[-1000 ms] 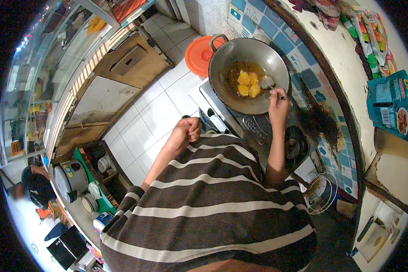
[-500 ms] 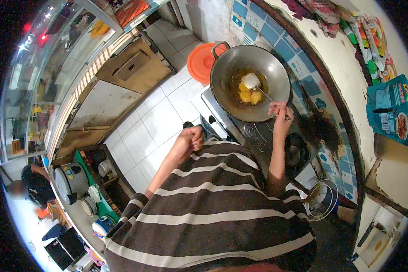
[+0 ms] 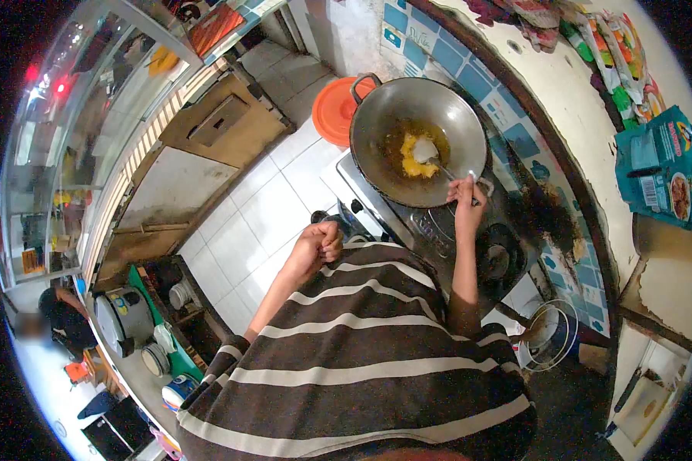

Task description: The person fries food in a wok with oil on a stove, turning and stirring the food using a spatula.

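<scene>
A large metal wok [image 3: 377, 146] sits on the gas stove [image 3: 430, 230]. In the oil at its bottom lies a yellow mass [image 3: 418, 165] that looks like egg. My right hand [image 3: 467, 196] is closed around the handle of a metal spatula [image 3: 425, 150], and the head of this tool rests on the yellow food. Curled into a loose fist, my left hand [image 3: 320, 243] hangs in front of the striped shirt beside the stove's front; nothing shows in it.
An orange round lid [image 3: 335, 111] is beyond the wok's left side. A second burner [image 3: 500, 257] lies right of my forearm. Teal food packet [image 3: 660, 169] and sachets [image 3: 615, 58] are at the right wall. At far left, a person [image 3: 65, 316] is near a rice cooker [image 3: 123, 321].
The spatula's head has shifted down onto the yellow food, which changed from rounded lumps to a flatter, broken-up mass. My left hand remains a fist.
</scene>
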`<state>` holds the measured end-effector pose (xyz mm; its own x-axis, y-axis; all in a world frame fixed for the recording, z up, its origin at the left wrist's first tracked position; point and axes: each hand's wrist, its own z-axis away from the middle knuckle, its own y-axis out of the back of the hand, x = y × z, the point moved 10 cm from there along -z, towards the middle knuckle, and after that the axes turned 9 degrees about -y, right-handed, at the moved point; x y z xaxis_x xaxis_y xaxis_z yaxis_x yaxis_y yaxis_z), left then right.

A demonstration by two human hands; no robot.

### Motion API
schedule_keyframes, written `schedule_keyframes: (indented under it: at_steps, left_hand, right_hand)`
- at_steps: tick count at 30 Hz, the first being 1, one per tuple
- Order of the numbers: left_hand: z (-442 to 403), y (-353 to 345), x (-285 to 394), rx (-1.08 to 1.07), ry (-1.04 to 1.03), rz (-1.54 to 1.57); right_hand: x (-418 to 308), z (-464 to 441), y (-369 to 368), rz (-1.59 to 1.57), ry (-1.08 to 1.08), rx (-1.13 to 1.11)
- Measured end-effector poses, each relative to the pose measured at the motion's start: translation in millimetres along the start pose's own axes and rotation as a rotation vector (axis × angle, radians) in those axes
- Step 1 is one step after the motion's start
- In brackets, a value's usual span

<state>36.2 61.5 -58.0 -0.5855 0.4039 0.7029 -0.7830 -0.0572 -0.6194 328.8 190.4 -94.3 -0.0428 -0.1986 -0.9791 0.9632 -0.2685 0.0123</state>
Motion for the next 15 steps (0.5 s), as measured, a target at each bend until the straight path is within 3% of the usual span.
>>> schedule_keyframes:
  at_steps: [9,15]
  left_hand:
    - [-8,-5,7,-0.078,0.052,-0.084]
    - [-3,8,-5,-0.012,0.120,-0.009]
  right_hand:
    - [-7,14,16,-0.100,0.042,0.076]
    - [12,19,17,-0.223,0.000,0.062]
